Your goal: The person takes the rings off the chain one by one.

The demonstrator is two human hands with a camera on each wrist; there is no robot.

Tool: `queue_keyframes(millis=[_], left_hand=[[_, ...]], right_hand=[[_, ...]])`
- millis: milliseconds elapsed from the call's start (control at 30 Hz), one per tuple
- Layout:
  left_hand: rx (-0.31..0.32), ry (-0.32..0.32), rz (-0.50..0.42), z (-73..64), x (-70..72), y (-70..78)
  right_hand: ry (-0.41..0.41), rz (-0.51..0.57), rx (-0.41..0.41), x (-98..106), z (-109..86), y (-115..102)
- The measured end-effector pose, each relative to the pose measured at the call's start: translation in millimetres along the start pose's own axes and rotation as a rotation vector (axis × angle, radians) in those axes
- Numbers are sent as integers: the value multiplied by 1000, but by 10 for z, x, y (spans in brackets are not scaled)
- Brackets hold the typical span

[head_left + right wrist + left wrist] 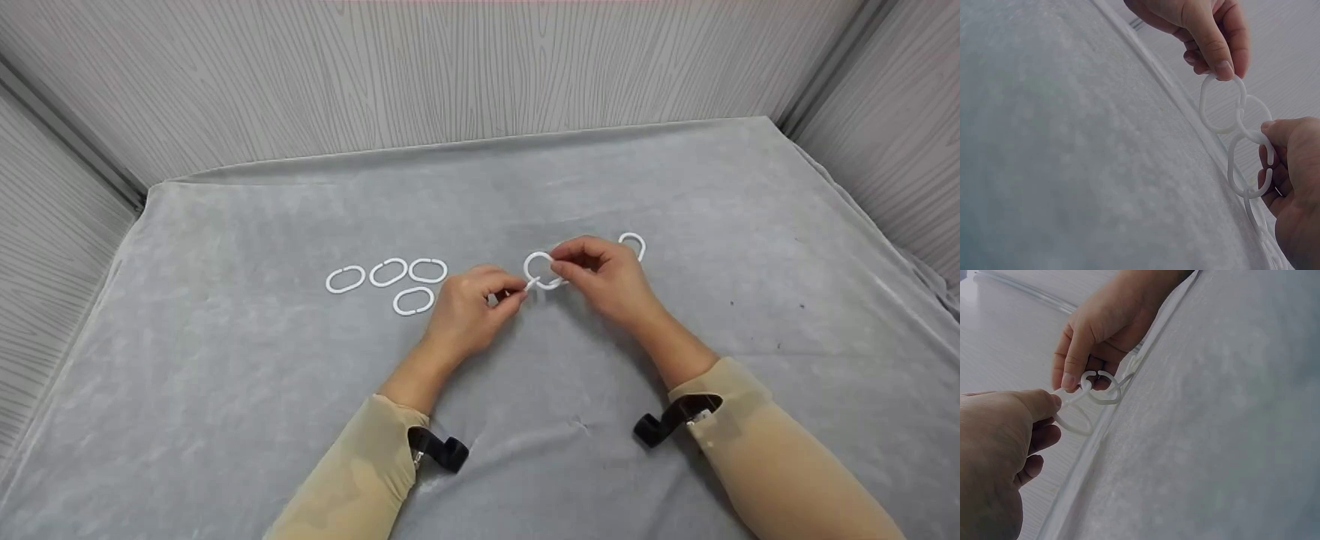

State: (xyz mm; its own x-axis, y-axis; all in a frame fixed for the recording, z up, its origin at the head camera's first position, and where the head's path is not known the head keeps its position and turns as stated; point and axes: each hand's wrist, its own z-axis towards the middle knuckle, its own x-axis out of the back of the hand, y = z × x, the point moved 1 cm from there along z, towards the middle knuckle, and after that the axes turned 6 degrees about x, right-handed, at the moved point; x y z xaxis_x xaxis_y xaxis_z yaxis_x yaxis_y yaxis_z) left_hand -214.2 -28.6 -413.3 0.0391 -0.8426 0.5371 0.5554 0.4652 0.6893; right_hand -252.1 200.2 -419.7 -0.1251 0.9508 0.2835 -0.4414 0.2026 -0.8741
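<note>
White oval plastic links with a split in the side are being handled above the cloth. My left hand (472, 307) pinches one link (1202, 107) between thumb and fingertips. With thumb and fingers my right hand (607, 277) pinches another link (526, 264), which passes through the left hand's link in the right wrist view. Hooked onto the right hand's link is a further split link (1231, 163), and a chain of links (1249, 211) trails below it. Behind the right hand in the head view, part of a link (642, 241) shows; the hand hides the rest of the chain.
Several loose white links (341, 291) lie flat left of my left hand. A grey cloth (247, 397) with small creases covers the table. Pale wood-grain panels (420, 67) stand behind it and at both sides. Each wrist carries a black camera mount (450, 454).
</note>
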Motion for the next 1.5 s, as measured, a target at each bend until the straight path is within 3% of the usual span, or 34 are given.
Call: queue_keyframes(millis=[1500], left_hand=[[-9,-20,6,-1,-15,-28]], right_hand=[[11,18,-20,-11,-6,-10]])
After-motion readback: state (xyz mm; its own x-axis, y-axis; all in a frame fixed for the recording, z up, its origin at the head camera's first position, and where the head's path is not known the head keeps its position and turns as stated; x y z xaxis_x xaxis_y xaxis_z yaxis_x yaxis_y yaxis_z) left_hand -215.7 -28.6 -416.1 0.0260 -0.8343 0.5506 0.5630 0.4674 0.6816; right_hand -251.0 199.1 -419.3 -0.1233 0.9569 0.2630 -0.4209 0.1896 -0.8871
